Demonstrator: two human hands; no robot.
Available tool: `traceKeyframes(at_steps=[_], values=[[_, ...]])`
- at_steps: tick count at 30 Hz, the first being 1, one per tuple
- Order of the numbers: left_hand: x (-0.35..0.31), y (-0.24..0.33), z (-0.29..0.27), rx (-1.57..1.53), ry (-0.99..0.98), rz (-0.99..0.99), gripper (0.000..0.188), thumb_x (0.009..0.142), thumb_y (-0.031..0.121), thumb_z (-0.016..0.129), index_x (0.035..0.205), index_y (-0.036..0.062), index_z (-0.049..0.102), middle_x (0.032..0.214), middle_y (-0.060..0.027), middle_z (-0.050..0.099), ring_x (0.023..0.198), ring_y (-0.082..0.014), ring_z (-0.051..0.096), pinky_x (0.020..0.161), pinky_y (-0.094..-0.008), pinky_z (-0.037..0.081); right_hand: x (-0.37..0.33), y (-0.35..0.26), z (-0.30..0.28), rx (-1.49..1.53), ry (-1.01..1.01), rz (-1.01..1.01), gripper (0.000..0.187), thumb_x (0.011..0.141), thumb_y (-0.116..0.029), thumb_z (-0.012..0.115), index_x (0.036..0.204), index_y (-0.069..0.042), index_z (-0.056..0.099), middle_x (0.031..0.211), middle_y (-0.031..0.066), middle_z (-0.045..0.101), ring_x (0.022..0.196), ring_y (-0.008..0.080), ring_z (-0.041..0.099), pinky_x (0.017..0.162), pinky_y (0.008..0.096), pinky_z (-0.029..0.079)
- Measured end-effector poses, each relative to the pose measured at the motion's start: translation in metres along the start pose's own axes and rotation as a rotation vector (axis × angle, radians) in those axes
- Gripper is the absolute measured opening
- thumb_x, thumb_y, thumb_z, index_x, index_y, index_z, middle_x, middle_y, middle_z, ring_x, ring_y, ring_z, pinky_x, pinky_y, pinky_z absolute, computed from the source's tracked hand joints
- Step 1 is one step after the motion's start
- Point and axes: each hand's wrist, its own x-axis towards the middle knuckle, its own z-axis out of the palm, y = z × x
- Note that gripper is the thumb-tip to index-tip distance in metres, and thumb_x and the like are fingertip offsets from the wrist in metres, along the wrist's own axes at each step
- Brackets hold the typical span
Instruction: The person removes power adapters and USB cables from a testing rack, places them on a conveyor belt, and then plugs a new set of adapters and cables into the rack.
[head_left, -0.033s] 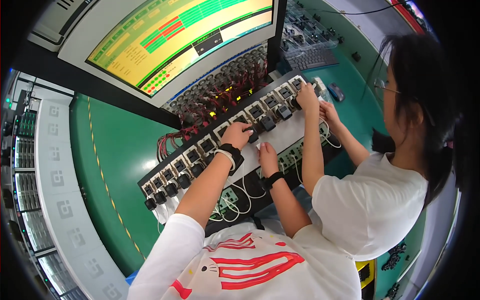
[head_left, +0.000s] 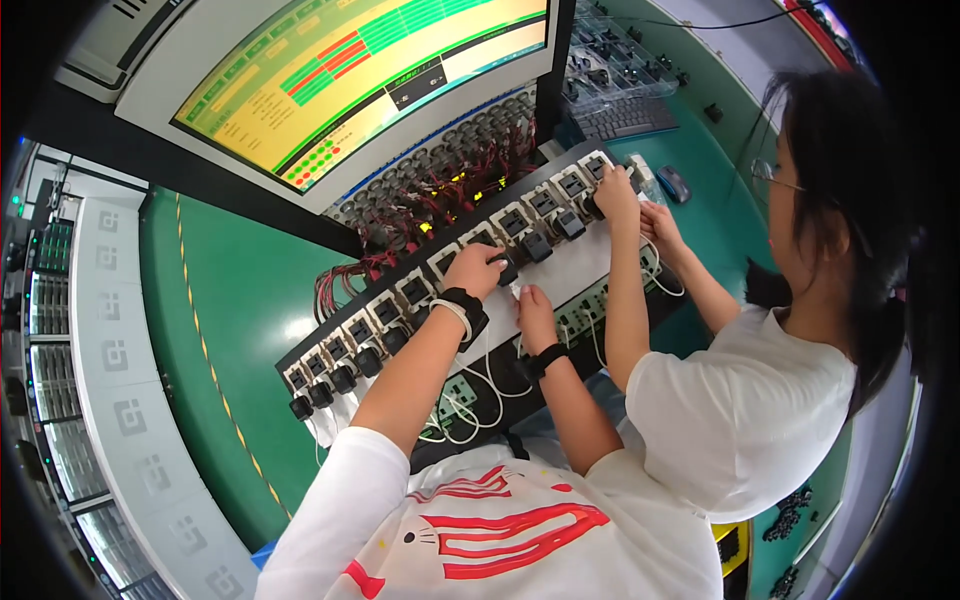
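My left hand [head_left: 474, 270] is closed on a black power adapter [head_left: 508, 272] at the middle of a long row of sockets [head_left: 512, 222]. Just below it, the fingers of my right hand [head_left: 536, 316] pinch the small white end of a cable [head_left: 517, 291], close to the adapter's lower side. Whether the cable end is inside the adapter, I cannot tell. To the left, several black adapters [head_left: 368, 361] sit in the row with white cables hanging from them. Two more adapters [head_left: 536, 246] sit to the right of my hands.
A co-worker [head_left: 740, 400] on my right has both hands at the row's far right end. Behind the row stand bundled red wires [head_left: 450, 195] and a large screen [head_left: 360, 85]. Green circuit boards [head_left: 458, 396] line the near edge. A keyboard [head_left: 625, 120] and mouse [head_left: 674, 184] lie beyond.
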Motion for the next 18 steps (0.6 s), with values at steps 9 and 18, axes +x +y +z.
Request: traceKeyframes(at_steps=[9,18], values=[[0.001,0.003,0.004,-0.051,-0.005,-0.02,0.026,0.078,0.021,0.066,0.101,0.0084,0.067,0.105,-0.0133,0.062,0.101,-0.0306,0.058,0.085,-0.0374,0.045,-0.003,0.003,0.013,-0.086,0.176,-0.169,0.029,0.097,-0.024,0.04,0.086,-0.001,0.052,0.071,0.0058,0.053,0.06,0.0176,0.05,0.055,0.0325,0.039],[-0.002,0.009,0.008,0.038,0.043,0.056,0.024,0.082,0.019,0.06,0.103,0.0082,0.067,0.1,-0.0132,0.06,0.098,-0.0319,0.057,0.084,-0.0396,0.045,0.003,-0.01,0.03,-0.258,0.349,-0.158,0.029,0.095,-0.02,0.041,0.082,0.003,0.05,0.072,0.0203,0.055,0.068,0.038,0.052,0.063,0.0423,0.04]])
